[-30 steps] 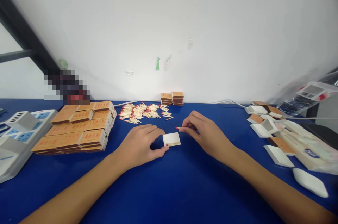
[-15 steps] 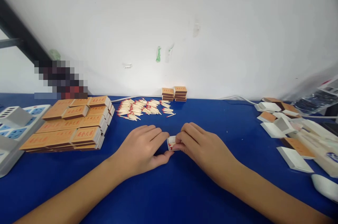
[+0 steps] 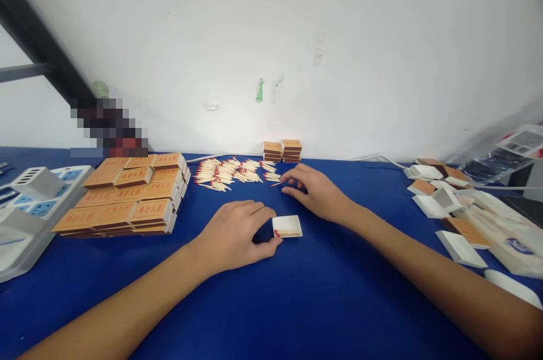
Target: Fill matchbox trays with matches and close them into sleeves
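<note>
A small white matchbox tray (image 3: 292, 221) lies on the blue table with several red-tipped matches along its near side. My left hand (image 3: 237, 232) has its thumb and forefinger closed on the tray's left end. Farther back, my right hand (image 3: 316, 190) is stretched out palm down, with thumb and forefinger slightly apart. Its fingertips are beside a single loose match (image 3: 275, 183); whether they touch it I cannot tell. A spread of loose matches (image 3: 220, 173) lies left of that hand, heads mostly pointing left.
Closed matchboxes (image 3: 127, 193) are stacked at the left, next to a white power strip (image 3: 55, 190). Two short stacks of matchboxes (image 3: 292, 150) stand by the wall. Empty trays and sleeves (image 3: 460, 247) lie at the right, near a soft white packet (image 3: 509, 235).
My right hand has left the tray and moved back to the loose match, uncovering the tray and its matches. The left hand stays on the tray. The view has shifted slightly.
</note>
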`<action>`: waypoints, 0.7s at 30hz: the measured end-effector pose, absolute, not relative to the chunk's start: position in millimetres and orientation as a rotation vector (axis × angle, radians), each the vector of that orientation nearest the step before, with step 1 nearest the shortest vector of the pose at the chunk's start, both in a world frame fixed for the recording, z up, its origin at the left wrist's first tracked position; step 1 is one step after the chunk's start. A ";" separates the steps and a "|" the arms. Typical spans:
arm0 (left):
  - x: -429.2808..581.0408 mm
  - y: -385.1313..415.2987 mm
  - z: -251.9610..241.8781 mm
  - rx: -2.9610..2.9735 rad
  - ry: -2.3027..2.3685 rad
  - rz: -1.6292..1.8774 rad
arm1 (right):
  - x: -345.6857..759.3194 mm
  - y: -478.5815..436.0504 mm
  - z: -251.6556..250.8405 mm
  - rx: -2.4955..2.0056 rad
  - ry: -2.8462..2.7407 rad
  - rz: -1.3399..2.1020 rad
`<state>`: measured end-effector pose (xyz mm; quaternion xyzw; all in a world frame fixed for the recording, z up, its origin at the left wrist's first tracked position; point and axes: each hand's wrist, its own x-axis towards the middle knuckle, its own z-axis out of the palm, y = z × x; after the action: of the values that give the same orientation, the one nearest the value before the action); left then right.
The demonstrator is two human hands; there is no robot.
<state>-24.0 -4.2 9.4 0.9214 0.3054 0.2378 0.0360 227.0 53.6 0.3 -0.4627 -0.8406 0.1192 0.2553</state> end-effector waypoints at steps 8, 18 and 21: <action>-25.3 -2.1 9.5 2.829 0.992 0.680 | 208.9 74.9 1.8 -1.307 -2.342 0.329; -24.9 -1.1 9.1 2.813 1.110 0.660 | 235.9 16.0 18.5 -1.340 -2.350 0.258; -24.2 -1.5 9.7 2.784 1.134 0.651 | 236.6 -6.9 24.5 -1.320 -2.345 0.229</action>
<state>-24.2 -1.5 9.7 0.9047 0.3683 0.2114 0.0328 236.6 -6.9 24.5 -0.4768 -0.8474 0.0826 0.2187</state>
